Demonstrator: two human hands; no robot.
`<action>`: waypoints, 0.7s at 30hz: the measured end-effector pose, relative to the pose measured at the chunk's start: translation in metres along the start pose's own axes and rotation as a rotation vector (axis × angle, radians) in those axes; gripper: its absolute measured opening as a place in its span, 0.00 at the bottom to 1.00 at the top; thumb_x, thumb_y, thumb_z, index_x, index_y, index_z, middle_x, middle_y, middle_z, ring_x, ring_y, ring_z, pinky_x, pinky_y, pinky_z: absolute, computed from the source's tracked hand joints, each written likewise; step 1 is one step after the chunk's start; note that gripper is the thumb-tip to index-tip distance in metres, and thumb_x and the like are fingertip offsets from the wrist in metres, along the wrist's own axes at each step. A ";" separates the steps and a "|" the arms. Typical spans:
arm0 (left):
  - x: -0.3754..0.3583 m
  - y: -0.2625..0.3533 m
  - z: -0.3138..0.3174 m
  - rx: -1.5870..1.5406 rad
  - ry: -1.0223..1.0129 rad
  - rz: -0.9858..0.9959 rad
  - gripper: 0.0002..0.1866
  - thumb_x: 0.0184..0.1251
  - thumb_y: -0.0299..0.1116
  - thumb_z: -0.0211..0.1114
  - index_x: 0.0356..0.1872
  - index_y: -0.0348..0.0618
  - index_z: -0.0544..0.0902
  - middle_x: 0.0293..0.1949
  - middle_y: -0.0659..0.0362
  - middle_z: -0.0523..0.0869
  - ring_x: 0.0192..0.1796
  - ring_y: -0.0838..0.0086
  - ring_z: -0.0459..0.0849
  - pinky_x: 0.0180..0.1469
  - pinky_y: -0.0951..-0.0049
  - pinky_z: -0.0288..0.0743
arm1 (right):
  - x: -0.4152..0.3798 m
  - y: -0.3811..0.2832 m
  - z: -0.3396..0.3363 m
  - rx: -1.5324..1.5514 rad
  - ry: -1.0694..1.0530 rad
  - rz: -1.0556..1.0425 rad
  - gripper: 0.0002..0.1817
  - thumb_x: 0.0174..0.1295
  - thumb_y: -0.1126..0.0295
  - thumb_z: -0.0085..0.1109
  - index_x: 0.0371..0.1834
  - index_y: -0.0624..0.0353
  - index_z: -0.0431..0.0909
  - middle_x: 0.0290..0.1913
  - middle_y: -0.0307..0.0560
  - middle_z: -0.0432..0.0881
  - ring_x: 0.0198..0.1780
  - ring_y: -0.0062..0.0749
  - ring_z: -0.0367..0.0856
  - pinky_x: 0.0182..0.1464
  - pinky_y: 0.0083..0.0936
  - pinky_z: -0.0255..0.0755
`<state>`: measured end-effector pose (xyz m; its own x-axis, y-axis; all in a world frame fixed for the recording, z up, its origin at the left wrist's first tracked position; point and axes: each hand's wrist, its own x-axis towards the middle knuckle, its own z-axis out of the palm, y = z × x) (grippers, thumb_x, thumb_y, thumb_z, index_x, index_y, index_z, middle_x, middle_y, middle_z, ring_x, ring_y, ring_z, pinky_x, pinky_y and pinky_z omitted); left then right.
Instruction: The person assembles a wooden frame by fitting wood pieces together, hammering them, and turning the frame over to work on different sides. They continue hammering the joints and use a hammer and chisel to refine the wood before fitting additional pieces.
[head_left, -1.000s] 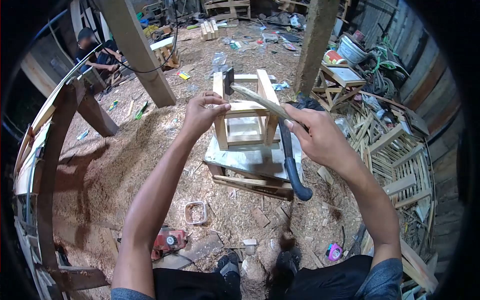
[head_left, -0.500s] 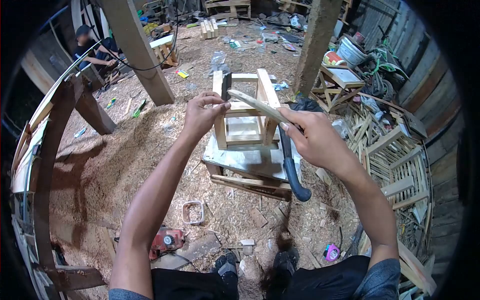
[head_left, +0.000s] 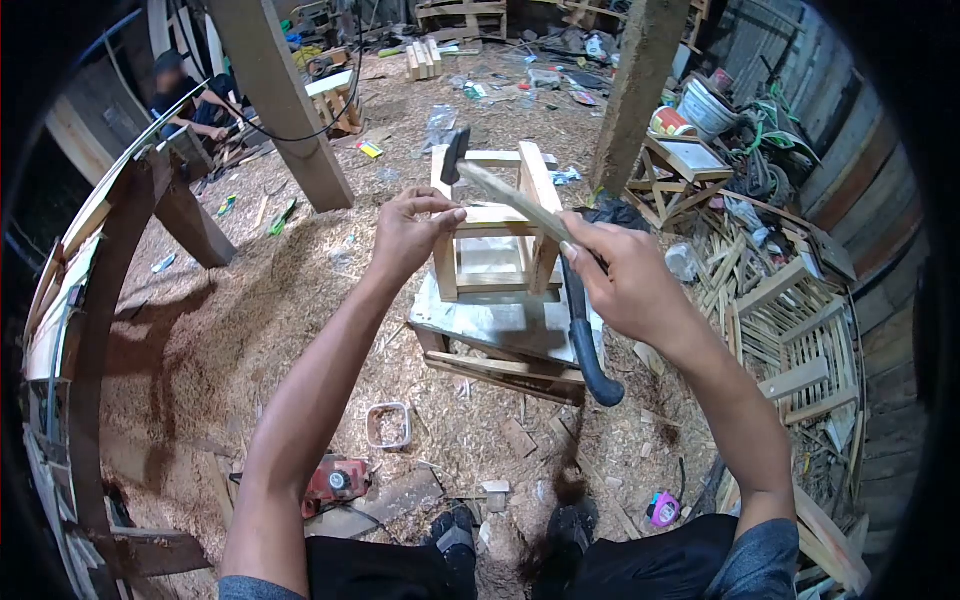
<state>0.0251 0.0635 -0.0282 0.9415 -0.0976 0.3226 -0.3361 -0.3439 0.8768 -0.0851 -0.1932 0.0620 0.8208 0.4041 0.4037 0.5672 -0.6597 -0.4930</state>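
Observation:
My right hand [head_left: 625,275] is wrapped round the pale wooden handle of a hammer [head_left: 505,193]. Its black head hangs over the near left part of a small wooden stool frame [head_left: 541,185]. My left hand [head_left: 408,235] is at that same side of the frame, thumb and fingertips pinched together; whatever is between them is too small to make out. The frame stands on a low worktable [head_left: 480,318] with a whitish top. Below my right hand, a tool with a curved black handle [head_left: 592,360] rests against the table's right side; its upper part is partly hidden.
Sawdust and offcuts cover the ground. A plastic tub [head_left: 388,427], a red power tool [head_left: 335,482] and a pink tape measure [head_left: 663,508] lie near my feet. Posts [head_left: 285,110] stand beyond, slatted wood [head_left: 800,340] is piled right, and another person [head_left: 190,105] crouches far left.
The hammer head has risen slightly above the frame. My left hand stays pinched at the frame's left side, and the view has shifted a little.

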 end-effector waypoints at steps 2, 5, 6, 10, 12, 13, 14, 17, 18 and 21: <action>0.000 0.000 0.000 -0.007 0.001 -0.007 0.10 0.56 0.34 0.77 0.36 0.40 0.90 0.49 0.57 0.81 0.52 0.71 0.80 0.54 0.68 0.78 | 0.000 -0.001 0.000 -0.030 -0.020 -0.006 0.15 0.65 0.75 0.51 0.53 0.69 0.77 0.34 0.68 0.81 0.38 0.62 0.82 0.42 0.48 0.73; 0.001 -0.001 0.001 0.006 -0.003 -0.008 0.11 0.55 0.35 0.77 0.37 0.41 0.91 0.48 0.57 0.82 0.53 0.71 0.79 0.56 0.68 0.76 | -0.001 -0.001 -0.001 -0.041 -0.030 0.016 0.16 0.65 0.75 0.51 0.53 0.71 0.75 0.32 0.68 0.80 0.38 0.63 0.81 0.42 0.49 0.73; 0.000 0.001 0.000 -0.008 -0.009 -0.023 0.11 0.56 0.35 0.77 0.37 0.41 0.91 0.47 0.58 0.82 0.53 0.71 0.79 0.56 0.69 0.74 | 0.000 -0.003 0.000 -0.054 -0.015 0.013 0.16 0.64 0.75 0.51 0.53 0.71 0.75 0.32 0.68 0.80 0.38 0.64 0.81 0.42 0.50 0.73; -0.003 0.009 -0.001 -0.024 -0.018 -0.042 0.11 0.56 0.35 0.77 0.37 0.40 0.91 0.46 0.59 0.82 0.54 0.71 0.78 0.57 0.70 0.72 | 0.000 0.002 0.003 -0.039 -0.023 -0.003 0.16 0.64 0.75 0.51 0.52 0.70 0.75 0.32 0.69 0.80 0.39 0.65 0.81 0.43 0.50 0.73; -0.002 0.008 0.001 -0.044 -0.008 -0.047 0.12 0.56 0.35 0.77 0.37 0.40 0.91 0.46 0.59 0.82 0.54 0.71 0.78 0.57 0.70 0.72 | 0.000 -0.003 0.002 -0.075 -0.028 0.045 0.17 0.64 0.75 0.52 0.55 0.69 0.76 0.36 0.67 0.81 0.40 0.61 0.81 0.45 0.46 0.74; -0.003 0.006 0.001 -0.064 0.003 -0.055 0.12 0.56 0.35 0.77 0.37 0.39 0.91 0.45 0.59 0.82 0.54 0.71 0.78 0.57 0.70 0.72 | 0.000 -0.004 0.002 -0.108 -0.037 0.092 0.18 0.65 0.75 0.54 0.58 0.68 0.76 0.40 0.65 0.82 0.42 0.58 0.82 0.47 0.41 0.75; -0.003 0.004 0.000 -0.064 0.004 -0.057 0.12 0.56 0.35 0.77 0.37 0.39 0.91 0.45 0.59 0.82 0.54 0.71 0.78 0.57 0.70 0.72 | 0.001 -0.003 0.001 -0.107 -0.039 0.091 0.18 0.65 0.75 0.54 0.58 0.68 0.76 0.40 0.65 0.82 0.42 0.58 0.82 0.47 0.41 0.75; 0.000 0.000 0.002 -0.078 -0.004 -0.027 0.11 0.56 0.35 0.77 0.37 0.39 0.91 0.45 0.59 0.82 0.54 0.72 0.78 0.57 0.71 0.72 | 0.002 0.002 -0.001 -0.101 -0.077 0.057 0.18 0.65 0.75 0.53 0.58 0.68 0.76 0.40 0.65 0.82 0.42 0.59 0.82 0.47 0.42 0.74; 0.000 0.000 0.002 -0.074 0.000 -0.038 0.11 0.56 0.35 0.77 0.37 0.40 0.91 0.45 0.59 0.82 0.54 0.72 0.78 0.57 0.71 0.72 | 0.001 0.001 0.001 -0.098 -0.070 0.072 0.18 0.65 0.75 0.53 0.58 0.68 0.76 0.42 0.66 0.82 0.43 0.58 0.82 0.47 0.41 0.74; -0.002 0.001 0.001 -0.076 -0.003 -0.047 0.11 0.57 0.35 0.76 0.37 0.39 0.91 0.46 0.59 0.82 0.55 0.72 0.78 0.58 0.71 0.72 | 0.003 0.002 0.002 -0.063 -0.052 0.044 0.18 0.64 0.75 0.53 0.57 0.68 0.75 0.39 0.67 0.81 0.42 0.61 0.81 0.46 0.45 0.74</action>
<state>0.0230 0.0628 -0.0284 0.9563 -0.0854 0.2796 -0.2923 -0.2761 0.9156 -0.0812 -0.1926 0.0608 0.8484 0.4050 0.3410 0.5262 -0.7154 -0.4596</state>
